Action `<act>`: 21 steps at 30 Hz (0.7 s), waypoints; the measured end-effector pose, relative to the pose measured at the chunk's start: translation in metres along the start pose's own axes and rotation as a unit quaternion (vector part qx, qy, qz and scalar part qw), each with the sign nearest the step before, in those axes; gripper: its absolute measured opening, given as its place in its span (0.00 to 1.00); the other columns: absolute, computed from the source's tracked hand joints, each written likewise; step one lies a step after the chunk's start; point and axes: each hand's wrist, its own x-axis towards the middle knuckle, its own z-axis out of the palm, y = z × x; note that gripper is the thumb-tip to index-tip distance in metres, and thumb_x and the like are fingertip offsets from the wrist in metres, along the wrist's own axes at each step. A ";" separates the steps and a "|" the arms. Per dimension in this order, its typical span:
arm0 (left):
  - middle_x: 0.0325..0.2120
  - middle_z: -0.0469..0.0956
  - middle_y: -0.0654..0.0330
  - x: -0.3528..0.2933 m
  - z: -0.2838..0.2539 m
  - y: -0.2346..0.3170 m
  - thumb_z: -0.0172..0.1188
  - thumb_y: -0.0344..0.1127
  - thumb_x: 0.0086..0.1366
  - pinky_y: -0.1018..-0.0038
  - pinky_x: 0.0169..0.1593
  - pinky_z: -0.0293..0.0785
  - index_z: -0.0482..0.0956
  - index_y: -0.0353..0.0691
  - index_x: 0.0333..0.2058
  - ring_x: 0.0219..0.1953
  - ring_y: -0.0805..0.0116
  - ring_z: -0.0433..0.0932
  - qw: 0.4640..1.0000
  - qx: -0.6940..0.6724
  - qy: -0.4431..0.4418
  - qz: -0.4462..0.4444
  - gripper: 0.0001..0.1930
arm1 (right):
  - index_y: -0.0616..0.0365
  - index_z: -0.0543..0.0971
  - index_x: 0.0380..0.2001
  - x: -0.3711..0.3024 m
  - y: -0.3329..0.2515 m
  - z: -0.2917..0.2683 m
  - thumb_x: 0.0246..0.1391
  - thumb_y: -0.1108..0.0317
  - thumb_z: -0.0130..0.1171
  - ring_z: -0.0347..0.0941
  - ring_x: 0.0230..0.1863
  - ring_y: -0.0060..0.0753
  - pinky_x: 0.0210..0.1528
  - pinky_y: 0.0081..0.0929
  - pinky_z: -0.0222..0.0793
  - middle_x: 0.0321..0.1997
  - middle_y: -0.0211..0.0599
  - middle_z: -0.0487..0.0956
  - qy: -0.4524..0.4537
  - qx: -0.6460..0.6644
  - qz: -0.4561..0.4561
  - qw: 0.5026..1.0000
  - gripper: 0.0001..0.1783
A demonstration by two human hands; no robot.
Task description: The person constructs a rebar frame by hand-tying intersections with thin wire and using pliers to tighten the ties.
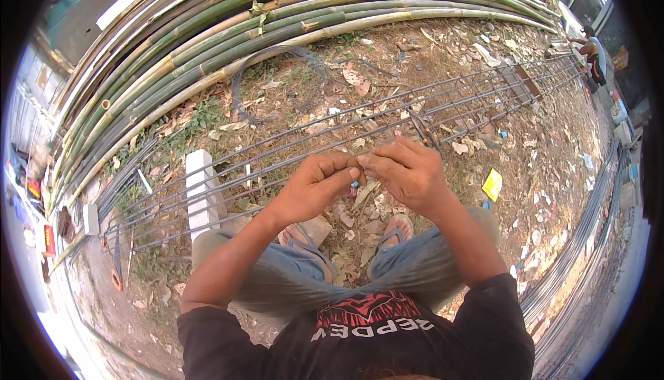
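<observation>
My left hand point(315, 184) and my right hand point(408, 174) meet in front of me, above the near rods. Both have curled fingers, with thumbs and fingertips pinched close together. Whatever lies between the fingertips is too small or hidden to make out. Beneath and beyond them, several long, thin steel bars point(304, 150) run side by side from lower left to upper right. A dark hand tool with orange on its handles point(420, 130), perhaps pincers, rests across the bars just past my right hand.
A pale block point(200, 190) supports the bars at left; a brown metal piece point(520, 84) is under them farther right. Beyond lie a wire coil point(237, 89) and stacked bamboo poles point(297, 29). A handsaw point(116, 262) lies left. Another person point(591, 51) is at far right.
</observation>
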 end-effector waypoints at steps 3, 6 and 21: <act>0.23 0.72 0.69 -0.004 -0.013 0.003 0.54 0.40 0.74 0.78 0.30 0.64 0.80 0.36 0.38 0.26 0.82 0.67 0.995 -0.045 -0.073 -0.053 0.13 | 0.54 0.82 0.37 0.001 -0.009 -0.004 0.44 0.71 0.65 0.79 0.34 0.34 0.31 0.29 0.75 0.35 0.30 0.80 -0.016 -0.014 -0.016 1.000 0.13; 0.22 0.69 0.72 -0.006 -0.011 0.000 0.54 0.40 0.74 0.76 0.27 0.63 0.79 0.34 0.39 0.23 0.80 0.66 0.996 -0.001 -0.091 0.017 0.14 | 0.56 0.81 0.36 -0.001 -0.016 -0.006 0.48 0.70 0.64 0.78 0.33 0.36 0.31 0.30 0.74 0.33 0.33 0.79 -0.044 -0.012 -0.003 0.999 0.09; 0.27 0.77 0.48 -0.010 -0.002 0.016 0.57 0.30 0.67 0.60 0.34 0.71 0.78 0.36 0.40 0.29 0.47 0.77 0.925 0.332 0.043 0.177 0.06 | 0.55 0.83 0.37 -0.001 -0.008 -0.010 0.53 0.75 0.65 0.77 0.32 0.36 0.34 0.27 0.73 0.34 0.37 0.79 -0.040 0.097 0.086 0.991 0.08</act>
